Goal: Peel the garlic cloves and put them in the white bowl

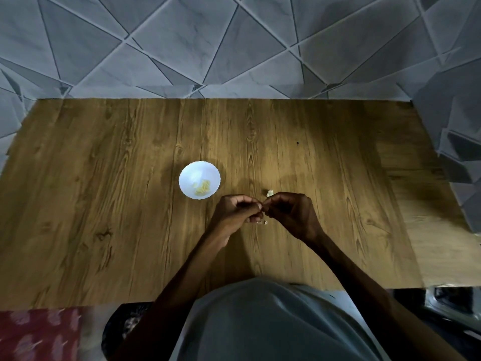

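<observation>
A small white bowl with a scalloped rim stands on the wooden table, with several peeled yellowish garlic cloves inside. Just right of it my left hand and my right hand meet fingertip to fingertip above the table. They pinch something small between them, mostly hidden by the fingers. A pale garlic piece lies on the table just behind my right hand. A pale scrap of garlic skin shows below the fingertips.
The table's far edge meets a grey tiled wall. A red patterned cloth lies at the lower left, below the table's near edge. My grey-clothed body fills the bottom middle.
</observation>
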Action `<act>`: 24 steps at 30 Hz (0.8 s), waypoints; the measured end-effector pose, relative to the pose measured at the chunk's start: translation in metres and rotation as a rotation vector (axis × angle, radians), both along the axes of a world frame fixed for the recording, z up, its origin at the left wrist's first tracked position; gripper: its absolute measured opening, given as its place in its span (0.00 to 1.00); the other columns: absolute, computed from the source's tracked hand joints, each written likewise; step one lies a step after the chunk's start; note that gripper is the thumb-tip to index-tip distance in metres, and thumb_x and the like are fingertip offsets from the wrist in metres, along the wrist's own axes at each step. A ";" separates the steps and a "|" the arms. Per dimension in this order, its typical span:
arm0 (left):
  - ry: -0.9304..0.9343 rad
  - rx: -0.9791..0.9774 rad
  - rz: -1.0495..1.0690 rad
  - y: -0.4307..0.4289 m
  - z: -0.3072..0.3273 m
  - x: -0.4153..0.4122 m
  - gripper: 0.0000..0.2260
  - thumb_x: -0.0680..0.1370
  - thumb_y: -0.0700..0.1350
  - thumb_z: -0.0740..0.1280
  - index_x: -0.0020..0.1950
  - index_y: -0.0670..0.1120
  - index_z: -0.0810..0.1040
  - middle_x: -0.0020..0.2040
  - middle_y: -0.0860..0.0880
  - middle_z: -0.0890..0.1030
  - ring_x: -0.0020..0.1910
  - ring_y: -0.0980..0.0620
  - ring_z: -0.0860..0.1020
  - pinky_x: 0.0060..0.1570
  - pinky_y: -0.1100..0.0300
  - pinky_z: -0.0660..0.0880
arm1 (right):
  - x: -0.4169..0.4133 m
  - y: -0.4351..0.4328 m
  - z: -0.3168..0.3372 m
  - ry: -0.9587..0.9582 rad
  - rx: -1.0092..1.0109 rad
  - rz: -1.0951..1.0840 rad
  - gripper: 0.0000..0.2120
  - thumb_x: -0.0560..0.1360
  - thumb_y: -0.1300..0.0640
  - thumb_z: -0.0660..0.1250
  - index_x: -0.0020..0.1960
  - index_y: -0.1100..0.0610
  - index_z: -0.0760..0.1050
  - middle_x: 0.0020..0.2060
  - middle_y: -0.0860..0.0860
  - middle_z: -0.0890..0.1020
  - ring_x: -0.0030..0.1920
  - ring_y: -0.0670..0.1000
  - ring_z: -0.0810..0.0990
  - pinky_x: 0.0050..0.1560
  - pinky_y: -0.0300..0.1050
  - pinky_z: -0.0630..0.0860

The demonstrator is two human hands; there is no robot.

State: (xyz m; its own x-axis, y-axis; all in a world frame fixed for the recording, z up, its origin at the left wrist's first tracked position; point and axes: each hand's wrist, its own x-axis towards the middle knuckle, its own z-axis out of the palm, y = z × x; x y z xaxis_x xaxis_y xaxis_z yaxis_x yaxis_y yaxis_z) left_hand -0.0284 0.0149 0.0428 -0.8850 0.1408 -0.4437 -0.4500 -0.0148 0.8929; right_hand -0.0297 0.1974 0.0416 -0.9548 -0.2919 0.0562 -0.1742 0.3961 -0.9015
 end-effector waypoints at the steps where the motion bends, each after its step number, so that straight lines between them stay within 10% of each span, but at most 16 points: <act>1: 0.009 -0.005 0.001 0.000 0.000 0.000 0.05 0.76 0.37 0.70 0.51 0.37 0.82 0.41 0.39 0.85 0.36 0.49 0.82 0.38 0.63 0.77 | 0.000 0.000 0.000 0.002 -0.002 -0.003 0.05 0.75 0.62 0.71 0.50 0.59 0.83 0.41 0.47 0.85 0.41 0.44 0.84 0.43 0.38 0.80; 17: -0.143 0.199 0.068 0.000 -0.015 0.001 0.04 0.77 0.35 0.68 0.49 0.40 0.82 0.40 0.46 0.83 0.38 0.53 0.80 0.40 0.63 0.77 | 0.001 0.002 -0.016 -0.398 -0.182 -0.040 0.05 0.77 0.65 0.68 0.51 0.63 0.80 0.46 0.56 0.85 0.48 0.56 0.84 0.50 0.50 0.82; 24: -0.140 0.081 0.120 -0.017 -0.037 0.001 0.04 0.77 0.37 0.69 0.50 0.40 0.83 0.43 0.42 0.83 0.41 0.49 0.80 0.47 0.57 0.77 | -0.001 0.006 -0.030 -0.479 -0.111 -0.209 0.06 0.77 0.69 0.66 0.47 0.61 0.81 0.42 0.53 0.85 0.44 0.51 0.85 0.43 0.40 0.81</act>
